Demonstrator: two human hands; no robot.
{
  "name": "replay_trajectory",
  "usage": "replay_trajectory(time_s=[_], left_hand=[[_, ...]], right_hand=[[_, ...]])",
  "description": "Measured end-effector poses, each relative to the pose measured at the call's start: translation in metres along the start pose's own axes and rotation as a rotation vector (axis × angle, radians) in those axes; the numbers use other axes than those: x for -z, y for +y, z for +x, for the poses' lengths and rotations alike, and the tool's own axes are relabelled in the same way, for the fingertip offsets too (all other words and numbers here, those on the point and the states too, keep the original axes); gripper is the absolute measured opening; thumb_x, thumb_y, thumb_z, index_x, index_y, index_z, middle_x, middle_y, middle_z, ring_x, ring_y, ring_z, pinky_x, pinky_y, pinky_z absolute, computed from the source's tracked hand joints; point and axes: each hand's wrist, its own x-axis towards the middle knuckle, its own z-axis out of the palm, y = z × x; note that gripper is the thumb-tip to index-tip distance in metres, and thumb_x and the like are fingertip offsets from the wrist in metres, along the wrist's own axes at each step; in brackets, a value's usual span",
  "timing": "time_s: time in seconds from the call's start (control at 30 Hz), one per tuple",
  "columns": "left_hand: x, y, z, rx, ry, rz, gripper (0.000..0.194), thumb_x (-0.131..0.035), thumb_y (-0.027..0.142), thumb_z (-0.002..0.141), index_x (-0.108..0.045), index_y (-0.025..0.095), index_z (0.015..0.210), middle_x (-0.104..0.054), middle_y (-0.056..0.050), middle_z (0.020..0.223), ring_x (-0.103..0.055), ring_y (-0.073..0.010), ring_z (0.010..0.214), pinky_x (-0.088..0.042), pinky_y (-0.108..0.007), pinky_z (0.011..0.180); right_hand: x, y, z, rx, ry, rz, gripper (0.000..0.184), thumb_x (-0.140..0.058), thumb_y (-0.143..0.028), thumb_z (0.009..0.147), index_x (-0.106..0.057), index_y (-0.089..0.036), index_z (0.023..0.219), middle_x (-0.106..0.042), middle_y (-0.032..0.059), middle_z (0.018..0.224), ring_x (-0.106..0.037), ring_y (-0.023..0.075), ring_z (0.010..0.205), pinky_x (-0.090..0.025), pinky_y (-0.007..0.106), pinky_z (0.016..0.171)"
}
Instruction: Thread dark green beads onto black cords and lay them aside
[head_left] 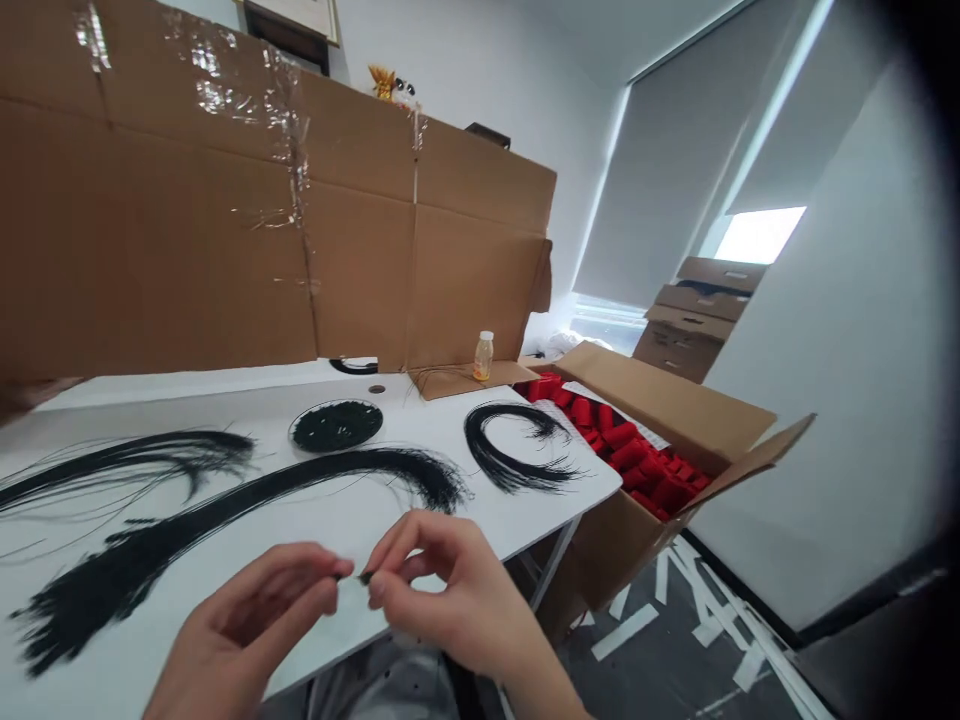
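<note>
Our left hand and right hand pinch a small tuft of black strands

Both grips are clenched on the tuft, which sits over the white table, near a long curved sweep of black strands. A cardboard box of red blocks stands past the table's corner.

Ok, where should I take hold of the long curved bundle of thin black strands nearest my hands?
Grip the black strand bundle at its dense middle, from above, from your near side: it lies flat in an arc on the white table, packed thick there, while its ends fan into fine strands.
</note>
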Motion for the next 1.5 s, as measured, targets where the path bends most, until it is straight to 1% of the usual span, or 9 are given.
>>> replay_trajectory(time_s=[0.07, 0.13, 0.3, 0.4, 0.63, 0.8, 0.97, 1.3, 1.5], left_hand=[[-0.003, 0.006, -0.002, 0.087, 0.023, -0.131, 0.027, -0.093, 0.043, 0.067, -0.079, 0.023, 0.079, -0.079, -0.003, 0.076, -0.071, -0.0166, 0.065, -0.061, -0.022, 0.062], [-0.009, 0.011, -0.004, 0.127, -0.002, -0.264, 0.026, -0.094, 0.041, 0.068, -0.079, 0.023, 0.079, -0.080, -0.002, 0.074, -0.068, -0.0129, 0.061, -0.060, -0.019, 0.064], [-0.017, 0.016, -0.008, 0.118, -0.020, -0.426, 0.017, -0.092, 0.035, 0.073, -0.081, 0.024, 0.080, -0.081, -0.001, 0.075, -0.066, -0.0093, 0.061, -0.059, -0.017, 0.070], [-0.018, 0.018, -0.012, 0.098, -0.065, -0.446, 0.015, -0.091, 0.034, 0.075, -0.082, 0.024, 0.081, -0.080, -0.001, 0.075, -0.068, -0.0108, 0.062, -0.059, -0.019, 0.067], [-0.025, 0.026, -0.018, 0.142, 0.014, -0.444, 0.017, -0.092, 0.036, 0.073, -0.081, 0.023, 0.077, -0.077, 0.002, 0.070, -0.068, -0.0101, 0.062, -0.057, -0.016, 0.065], [-0.026, 0.027, -0.019, 0.189, -0.026, -0.507, 0.020, -0.093, 0.036, 0.071, -0.081, 0.022, 0.075, -0.078, 0.000, 0.070, -0.065, -0.0097, 0.061, -0.056, -0.017, 0.065], [-0.025, 0.024, -0.016, 0.220, -0.097, -0.571, 0.014, -0.091, 0.032, 0.074, -0.082, 0.022, 0.077, -0.077, 0.001, 0.070, -0.065, -0.0083, 0.061, -0.055, -0.016, 0.066], [-0.022, 0.017, -0.018, 0.271, -0.157, -0.604, 0.012, -0.089, 0.031, 0.078, -0.082, 0.021, 0.080, -0.078, -0.001, 0.071, -0.067, -0.0080, 0.064, -0.054, -0.014, 0.067], [-0.022, 0.014, -0.014, 0.287, -0.176, -0.623, 0.011, -0.089, 0.029, 0.079, -0.082, 0.020, 0.081, -0.078, -0.001, 0.071, -0.067, -0.0079, 0.062, -0.053, -0.014, 0.066]], right_hand=[[-0.002, 0.001, 0.001, 0.011, -0.009, 0.063, 0.016, -0.076, -0.018, 0.073, -0.060, -0.019, 0.068, -0.070, 0.0021, 0.083, -0.066, 0.0140, 0.072, -0.057, 0.025, 0.070], [-0.004, 0.003, 0.002, 0.010, -0.014, 0.099, 0.019, -0.077, -0.022, 0.075, -0.060, -0.019, 0.069, -0.069, 0.0027, 0.084, -0.067, 0.0149, 0.073, -0.058, 0.027, 0.070], [-0.009, 0.007, -0.001, 0.031, -0.043, 0.164, 0.017, -0.076, -0.024, 0.085, -0.064, -0.018, 0.073, -0.069, 0.0026, 0.086, -0.070, 0.0161, 0.080, -0.060, 0.028, 0.074], [-0.012, 0.010, -0.005, 0.055, -0.028, 0.158, 0.014, -0.074, -0.021, 0.088, -0.067, -0.019, 0.076, -0.070, 0.0028, 0.087, -0.071, 0.0166, 0.084, -0.061, 0.027, 0.076], [-0.015, 0.014, -0.010, 0.072, 0.020, 0.108, 0.014, -0.074, -0.019, 0.088, -0.067, -0.019, 0.076, -0.071, 0.0013, 0.084, -0.070, 0.0132, 0.074, -0.061, 0.024, 0.072], [-0.016, 0.013, -0.012, 0.097, 0.056, 0.037, 0.014, -0.072, -0.015, 0.086, -0.066, -0.021, 0.075, -0.071, -0.0006, 0.083, -0.068, 0.0114, 0.073, -0.059, 0.020, 0.070], [-0.018, 0.013, -0.011, 0.120, 0.080, -0.028, 0.015, -0.072, -0.013, 0.084, -0.064, -0.021, 0.073, -0.071, -0.0013, 0.080, -0.067, 0.0120, 0.075, -0.059, 0.021, 0.073], [-0.013, 0.015, -0.011, 0.119, 0.050, -0.059, 0.014, -0.070, -0.012, 0.083, -0.063, -0.021, 0.074, -0.070, -0.0011, 0.080, -0.068, 0.0135, 0.078, -0.059, 0.024, 0.076], [-0.011, 0.007, -0.010, 0.122, 0.030, -0.111, 0.014, -0.069, -0.012, 0.082, -0.062, -0.020, 0.072, -0.070, 0.0000, 0.078, -0.068, 0.0148, 0.077, -0.058, 0.026, 0.074]])
